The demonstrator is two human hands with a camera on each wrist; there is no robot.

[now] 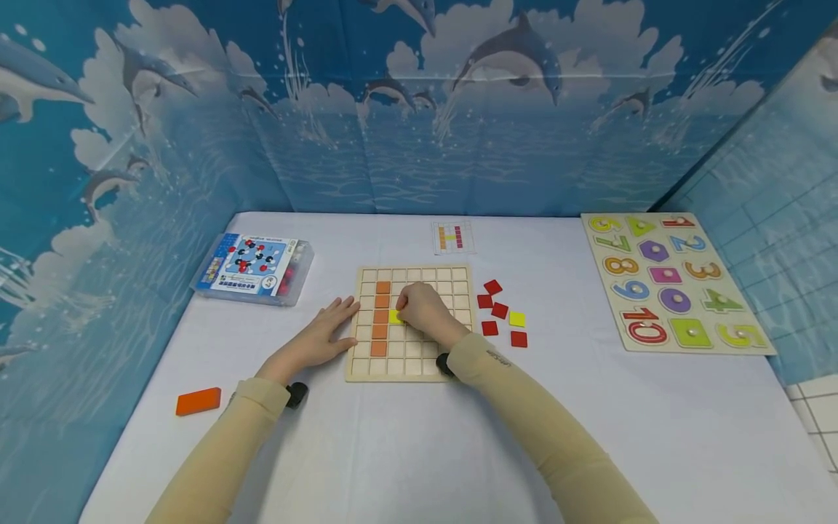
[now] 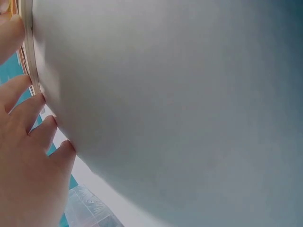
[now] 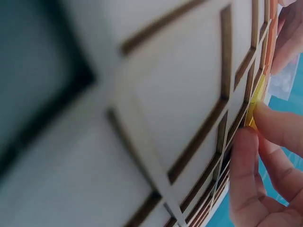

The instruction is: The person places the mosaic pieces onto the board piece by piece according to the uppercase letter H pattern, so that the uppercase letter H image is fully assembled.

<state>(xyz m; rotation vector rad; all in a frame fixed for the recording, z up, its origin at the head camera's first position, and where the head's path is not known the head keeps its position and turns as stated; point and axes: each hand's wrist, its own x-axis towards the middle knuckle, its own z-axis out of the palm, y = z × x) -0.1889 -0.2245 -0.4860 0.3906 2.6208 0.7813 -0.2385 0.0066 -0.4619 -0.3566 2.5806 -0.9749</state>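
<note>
Left hand: fingers spread, tips at the left edge of the wooden grid board. Right hand pinches a yellow tile over the grid, beside the orange column. Red tiles lie off the right edge; white tablecloth spans thence to the number puzzle.

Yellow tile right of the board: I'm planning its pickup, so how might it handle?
The yellow tile looks small and thin, probably light. Its straight edges suggest stiffness; lying flat on the tablecloth, it would probably slide rather than roll.
</note>
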